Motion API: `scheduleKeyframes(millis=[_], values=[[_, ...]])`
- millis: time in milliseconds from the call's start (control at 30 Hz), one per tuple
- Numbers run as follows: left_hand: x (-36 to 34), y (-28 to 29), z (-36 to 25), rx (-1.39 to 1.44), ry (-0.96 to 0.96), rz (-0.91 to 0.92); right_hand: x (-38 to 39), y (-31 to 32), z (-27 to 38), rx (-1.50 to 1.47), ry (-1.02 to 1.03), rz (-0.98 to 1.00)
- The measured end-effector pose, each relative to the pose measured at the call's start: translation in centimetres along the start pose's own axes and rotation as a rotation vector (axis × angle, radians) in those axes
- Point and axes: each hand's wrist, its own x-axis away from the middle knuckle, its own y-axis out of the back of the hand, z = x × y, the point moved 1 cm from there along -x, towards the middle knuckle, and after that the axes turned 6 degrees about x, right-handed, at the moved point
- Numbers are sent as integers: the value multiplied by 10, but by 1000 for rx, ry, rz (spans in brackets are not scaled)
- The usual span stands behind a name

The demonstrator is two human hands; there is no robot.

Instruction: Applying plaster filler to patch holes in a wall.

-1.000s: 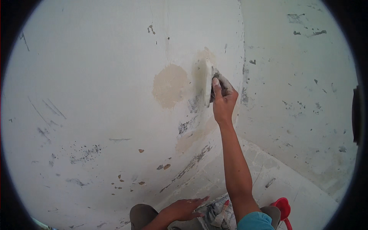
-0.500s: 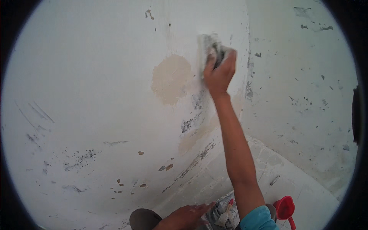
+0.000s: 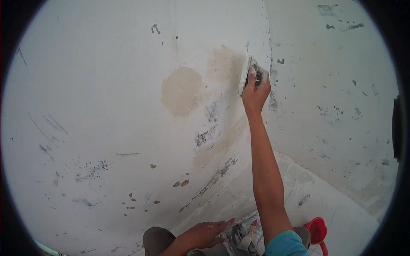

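My right hand (image 3: 256, 94) grips a plastering trowel (image 3: 245, 76) by its handle, close to the wall's inner corner. Its long blade is seen nearly edge-on and tilted; whether it touches the wall I cannot tell. A beige putty patch (image 3: 222, 64) lies just left of the blade, and a rounder one (image 3: 182, 91) further left. Low in the view, my left hand (image 3: 204, 234) has its fingers stretched out beside a putty-smeared grey container (image 3: 232, 237). On that lies a putty knife (image 3: 247, 241) with a red-tipped handle.
The white wall (image 3: 98, 85) has chips, scratches and dark smudges. Another wall (image 3: 329, 81) meets it at the right. A red plastic dipper (image 3: 317, 230) stands on the light tiled floor (image 3: 341, 217), right of my knee (image 3: 159, 240).
The trowel has moved right and down and turned from facing the wall to nearly edge-on. A fresh beige patch now shows where it was. My left fingers have spread more.
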Motion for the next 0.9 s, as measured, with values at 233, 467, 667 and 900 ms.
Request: scheduleKeyframes(millis=[233,467,667,900], values=[[4,-5,1,0,16,30,-35,-14,-8,-101,91,24],[8,0,12,29,43,23,16,-29,48,-216,178,-8],[-5,-1,13,-7,79,74,63,8,36,-180,220,296],[-10,0,20,20,64,55,93,54,-4,-136,-97,175]])
